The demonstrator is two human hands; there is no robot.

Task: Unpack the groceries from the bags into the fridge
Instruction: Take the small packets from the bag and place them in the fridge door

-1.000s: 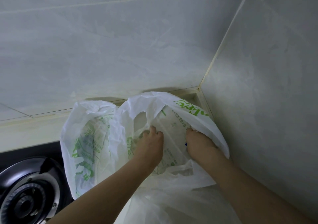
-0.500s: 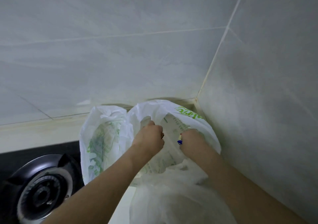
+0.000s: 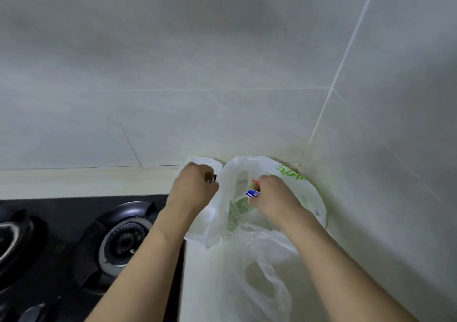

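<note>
Head view: bag (image 3: pixel 291 188) sits in the tabletop (image 3: pixel 205 272) corner, beside the stove (image 3: pixel 123 240). Left hand (image 3: pixel 193 188) curls round a small dark item; right hand (image 3: pixel 274 195) pinches a red-and-blue packet (image 3: pixel 253 193) at the bag's mouth. Step: lifting groceries out. Next: clear the bag rim, carry to fridge, which is out of sight.

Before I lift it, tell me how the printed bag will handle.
The printed bag looks thin and crumpled, so probably floppy. Its film looks glossy, likely slippery. It slumps against the wall, so it may sag once lifted.
</note>
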